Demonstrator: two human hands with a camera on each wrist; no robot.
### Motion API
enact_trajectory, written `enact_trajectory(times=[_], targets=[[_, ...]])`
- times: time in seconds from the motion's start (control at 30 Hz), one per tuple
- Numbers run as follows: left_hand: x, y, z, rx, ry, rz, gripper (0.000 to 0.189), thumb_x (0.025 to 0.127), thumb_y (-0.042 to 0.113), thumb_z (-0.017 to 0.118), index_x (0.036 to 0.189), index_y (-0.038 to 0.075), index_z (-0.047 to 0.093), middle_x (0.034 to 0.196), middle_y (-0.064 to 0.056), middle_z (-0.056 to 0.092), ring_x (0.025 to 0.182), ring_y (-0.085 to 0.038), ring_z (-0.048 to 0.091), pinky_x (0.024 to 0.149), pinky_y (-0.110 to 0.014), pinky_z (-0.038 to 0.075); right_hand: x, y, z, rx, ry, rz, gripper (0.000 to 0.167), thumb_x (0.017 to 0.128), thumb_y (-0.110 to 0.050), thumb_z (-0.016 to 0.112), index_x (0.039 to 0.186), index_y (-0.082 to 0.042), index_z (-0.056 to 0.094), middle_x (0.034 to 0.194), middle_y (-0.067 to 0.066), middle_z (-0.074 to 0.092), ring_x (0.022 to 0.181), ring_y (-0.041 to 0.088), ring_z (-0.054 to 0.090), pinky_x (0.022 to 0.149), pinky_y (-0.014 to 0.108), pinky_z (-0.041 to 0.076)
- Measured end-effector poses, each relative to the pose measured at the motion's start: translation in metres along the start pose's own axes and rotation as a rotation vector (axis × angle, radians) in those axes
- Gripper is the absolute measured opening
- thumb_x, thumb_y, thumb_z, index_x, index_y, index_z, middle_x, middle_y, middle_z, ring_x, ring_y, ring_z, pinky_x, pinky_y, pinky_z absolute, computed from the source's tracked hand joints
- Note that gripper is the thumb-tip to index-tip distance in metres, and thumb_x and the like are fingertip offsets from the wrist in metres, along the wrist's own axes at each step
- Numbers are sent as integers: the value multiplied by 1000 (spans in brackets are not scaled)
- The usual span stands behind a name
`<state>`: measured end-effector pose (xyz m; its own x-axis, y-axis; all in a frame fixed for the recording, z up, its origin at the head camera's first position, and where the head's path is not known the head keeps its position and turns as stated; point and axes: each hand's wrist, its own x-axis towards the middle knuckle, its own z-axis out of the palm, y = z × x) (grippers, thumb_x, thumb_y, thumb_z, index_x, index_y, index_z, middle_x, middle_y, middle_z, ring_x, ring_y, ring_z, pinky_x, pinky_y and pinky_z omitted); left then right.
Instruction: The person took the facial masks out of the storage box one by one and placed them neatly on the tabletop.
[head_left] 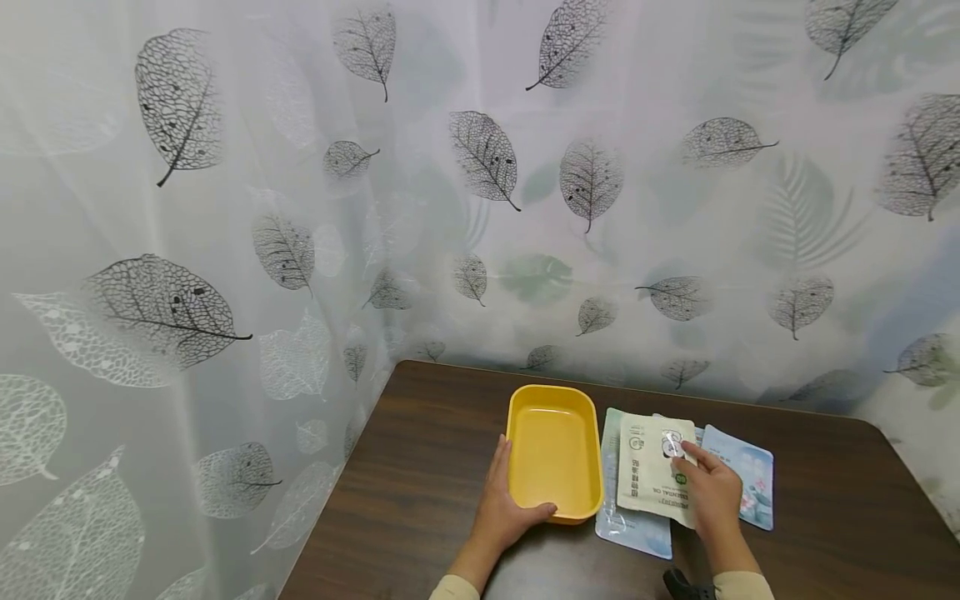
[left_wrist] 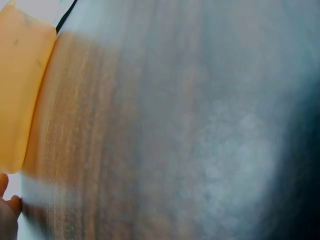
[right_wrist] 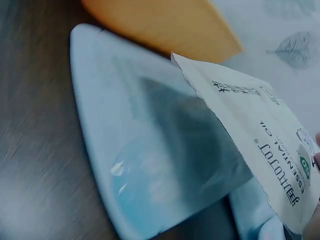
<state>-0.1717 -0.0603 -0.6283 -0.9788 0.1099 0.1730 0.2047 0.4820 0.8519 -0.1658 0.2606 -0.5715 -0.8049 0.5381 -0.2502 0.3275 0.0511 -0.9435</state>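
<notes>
My left hand [head_left: 501,500] rests on the yellow plastic tray [head_left: 555,458], its fingers straight along the left wall and the thumb stretched across the near rim. In the left wrist view only fingertips [left_wrist: 10,202] show, by the end of the orange-looking tray [left_wrist: 22,90]. With thumb and fingers my right hand [head_left: 712,492] pinches a cream sachet marked ESSENTIAL OIL [head_left: 651,467]. Tilted up in the right wrist view, this sachet [right_wrist: 270,150] overlaps a shiny pale blue-green packet [right_wrist: 135,150]. Most of the right hand is outside that view.
Under the sachet lies the pale packet [head_left: 637,533], just right of the tray. Another light blue packet with a flower print [head_left: 753,475] lies farther right. All rest on a dark wood table [head_left: 435,433], whose far edge meets a leaf-patterned curtain [head_left: 480,250].
</notes>
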Motion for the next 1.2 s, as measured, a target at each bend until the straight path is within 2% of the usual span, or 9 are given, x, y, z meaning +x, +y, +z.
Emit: enact_trajectory(times=[0.07,0.17,0.33,0.4,0.5,0.53,0.63,1.0,1.2], targets=[[0,-1,0,-1,-3,-3,127,62,55,92,162,14,26,172,-4,21,154,-28,32,120,-55,35,0,7,-4,-27,-8,19,52,97,-21,67,144,-3,57,163,15,38,131,12,55,65,6,48],[0,-2,0,-5,-8,-6,126,63,55,92,163,15,26,172,-3,20,154,-27,32,120,-55,34,0,15,-8,-58,-31,33,55,96,-19,67,145,0,54,163,17,36,151,28,36,68,1,43],[0,-4,1,-16,-8,-14,127,63,57,92,163,17,25,173,-2,19,155,-25,30,121,-55,34,-3,25,-12,-137,-26,22,55,93,-18,69,144,2,55,160,20,40,152,34,32,83,0,37],[0,-4,1,-18,-9,-16,127,63,57,91,163,18,25,173,-2,19,155,-25,30,121,-55,34,-4,28,-13,-171,-10,13,55,92,-17,69,142,2,56,157,21,44,151,35,34,101,11,40],[0,-3,0,-17,-14,-18,127,63,56,91,163,17,24,173,-3,19,155,-25,30,121,-55,34,-4,32,-16,-202,14,0,56,90,-17,71,140,4,58,153,25,46,150,40,35,119,41,36],[0,-3,0,-17,-16,-19,127,63,56,92,163,17,24,173,-3,19,155,-25,30,121,-55,34,-4,34,-16,-204,20,-3,56,90,-17,72,139,5,58,152,26,46,150,41,34,120,49,32],[0,-2,-1,-17,-20,-21,127,63,55,92,163,17,24,173,-2,18,155,-25,29,121,-55,33,-3,39,-19,-213,40,-17,56,89,-16,75,137,7,59,151,29,45,150,44,34,120,55,29],[0,-2,-2,-15,-21,-19,127,64,57,91,163,17,24,173,-2,18,155,-25,30,120,-55,34,-7,54,-25,-405,66,-125,64,83,-17,79,139,4,58,146,34,50,135,48,47,104,55,41],[0,-2,-2,-21,-28,-24,128,63,63,89,164,19,23,173,-1,17,155,-24,29,121,-54,34,-9,59,-23,-523,50,-248,66,83,-17,78,140,7,54,143,37,45,136,55,37,112,66,29]])
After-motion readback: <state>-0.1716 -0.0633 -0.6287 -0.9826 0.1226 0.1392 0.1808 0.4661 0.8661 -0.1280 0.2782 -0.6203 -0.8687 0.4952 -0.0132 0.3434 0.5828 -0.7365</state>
